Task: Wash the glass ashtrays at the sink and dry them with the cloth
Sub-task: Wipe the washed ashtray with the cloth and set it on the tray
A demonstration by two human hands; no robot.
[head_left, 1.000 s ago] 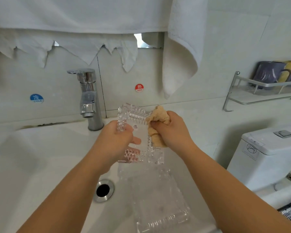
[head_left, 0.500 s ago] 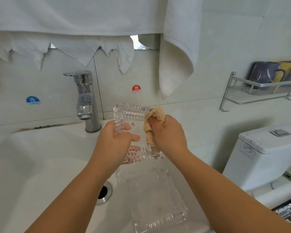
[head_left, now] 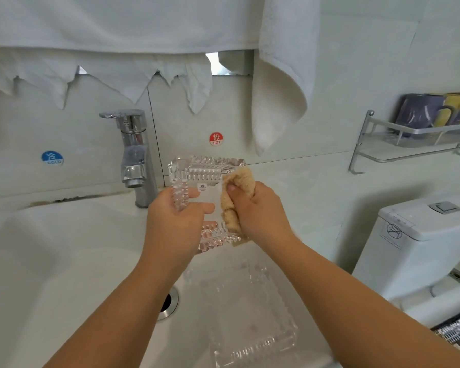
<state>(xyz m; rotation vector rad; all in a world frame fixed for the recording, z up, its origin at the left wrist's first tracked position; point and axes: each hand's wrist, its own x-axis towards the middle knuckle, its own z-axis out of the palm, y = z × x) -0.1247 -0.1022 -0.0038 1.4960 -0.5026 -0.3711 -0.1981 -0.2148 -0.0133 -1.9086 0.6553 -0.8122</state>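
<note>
Cloth (head_left: 237, 197) slides up the ashtray (head_left: 205, 181) rim; right hand (head_left: 258, 211) fingers clamp it, left hand (head_left: 175, 221) grips glass — drying continues.

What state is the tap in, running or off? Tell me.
Off, as far as the view shows: no stream falls from the spout of the faucet into the sink.

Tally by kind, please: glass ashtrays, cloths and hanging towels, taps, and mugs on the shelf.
Glass ashtrays: 2 (held ashtray, ashtray in the sink)
Cloths: 1 (tan cloth)
White towels: 1 (hanging towel)
Taps: 1 (tap)
Mugs: 2 (purple mug, yellow mug)
Total: 7
</note>
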